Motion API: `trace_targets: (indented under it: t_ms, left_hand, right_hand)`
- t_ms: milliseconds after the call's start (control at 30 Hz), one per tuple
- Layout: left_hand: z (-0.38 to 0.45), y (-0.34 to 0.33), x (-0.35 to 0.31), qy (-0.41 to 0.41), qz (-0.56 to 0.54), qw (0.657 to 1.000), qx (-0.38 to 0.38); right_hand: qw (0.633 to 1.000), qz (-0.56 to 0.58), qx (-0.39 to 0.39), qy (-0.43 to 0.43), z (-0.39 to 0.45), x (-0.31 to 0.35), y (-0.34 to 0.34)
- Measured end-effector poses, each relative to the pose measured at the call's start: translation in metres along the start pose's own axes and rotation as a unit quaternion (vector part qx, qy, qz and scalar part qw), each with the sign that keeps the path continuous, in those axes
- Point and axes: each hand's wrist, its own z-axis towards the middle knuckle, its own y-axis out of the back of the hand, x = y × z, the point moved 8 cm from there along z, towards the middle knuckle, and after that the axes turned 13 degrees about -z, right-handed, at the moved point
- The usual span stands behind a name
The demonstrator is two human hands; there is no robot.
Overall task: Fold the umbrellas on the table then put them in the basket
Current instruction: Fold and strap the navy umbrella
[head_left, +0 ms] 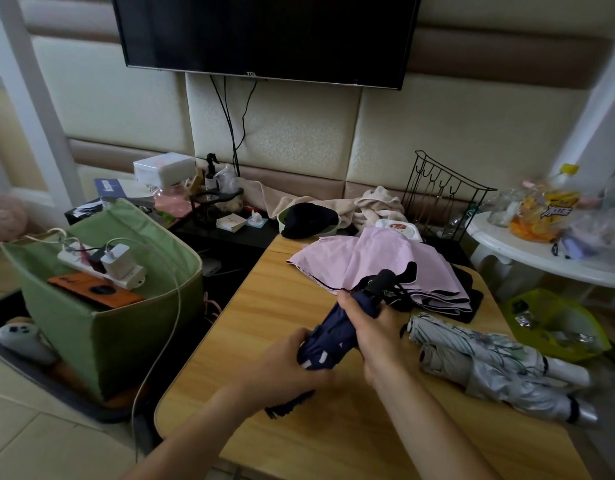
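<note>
Head view: both hands, left hand (pixel 292 365) and right hand (pixel 371 327), grip a soft, rolled navy umbrella (pixel 328 337) over the smooth wooden worktop (pixel 264 306). Floppy pink umbrella (pixel 378 268) and shiny silver umbrellas (pixel 489 362) lie there. A green cloth basket (pixel 91 327) sits left.

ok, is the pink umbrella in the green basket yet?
No, the pink umbrella lies loosely spread on the wooden table, while the green basket sits apart beside the table.
</note>
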Motion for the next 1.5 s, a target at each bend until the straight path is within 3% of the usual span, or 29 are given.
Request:
trace_targets:
  t_ms: [100, 267, 367, 567, 733, 800, 867, 1000, 1100, 1200, 1333, 1500]
  left_hand:
    - [0.005, 0.003, 0.000, -0.067, 0.179, 0.979, -0.066]
    - [0.009, 0.006, -0.001, -0.061, 0.095, 0.991, -0.074]
    - [0.007, 0.003, 0.001, -0.049, 0.075, 0.994, -0.068]
    - [0.006, -0.001, 0.003, -0.031, 0.088, 0.994, -0.049]
    - [0.002, -0.003, -0.002, -0.040, 0.099, 0.993, -0.039]
    - [0.002, -0.003, 0.002, -0.013, 0.033, 0.999, -0.034]
    - [-0.001, -0.004, 0.008, 0.051, -0.127, 0.990, -0.019]
    - [-0.010, -0.016, 0.004, 0.109, -0.319, 0.939, 0.065]
    - [-0.017, -0.031, -0.003, 0.129, -0.378, 0.903, 0.158]
    - [-0.017, -0.028, -0.003, 0.136, -0.317, 0.925, 0.157]
    - [-0.008, -0.009, -0.001, 0.094, -0.113, 0.988, 0.044]
    - [0.005, 0.001, 0.006, 0.008, 0.081, 0.995, -0.057]
  right_hand:
    - [1.000, 0.012, -0.002, -0.014, 0.001, -0.006, -0.001]
    - [0.998, 0.018, 0.061, 0.001, -0.007, 0.010, -0.013]
    - [0.994, -0.049, 0.095, 0.033, -0.016, 0.014, -0.019]
    - [0.973, -0.214, -0.008, 0.087, -0.021, 0.027, -0.007]
    - [0.960, -0.253, -0.036, 0.112, -0.013, 0.023, -0.002]
    - [0.965, -0.234, -0.037, 0.115, -0.009, 0.024, 0.000]
    - [0.982, -0.160, -0.015, 0.095, -0.003, 0.021, 0.001]
    - [0.998, -0.007, 0.062, 0.032, -0.004, 0.015, -0.006]
    - [0.995, 0.014, 0.064, 0.074, -0.013, 0.027, -0.005]
    - [0.992, -0.021, 0.040, 0.122, -0.020, 0.040, 0.004]
    - [0.987, -0.098, -0.009, 0.131, -0.020, 0.042, 0.012]
    - [0.994, -0.089, -0.007, 0.070, -0.015, 0.028, 0.007]
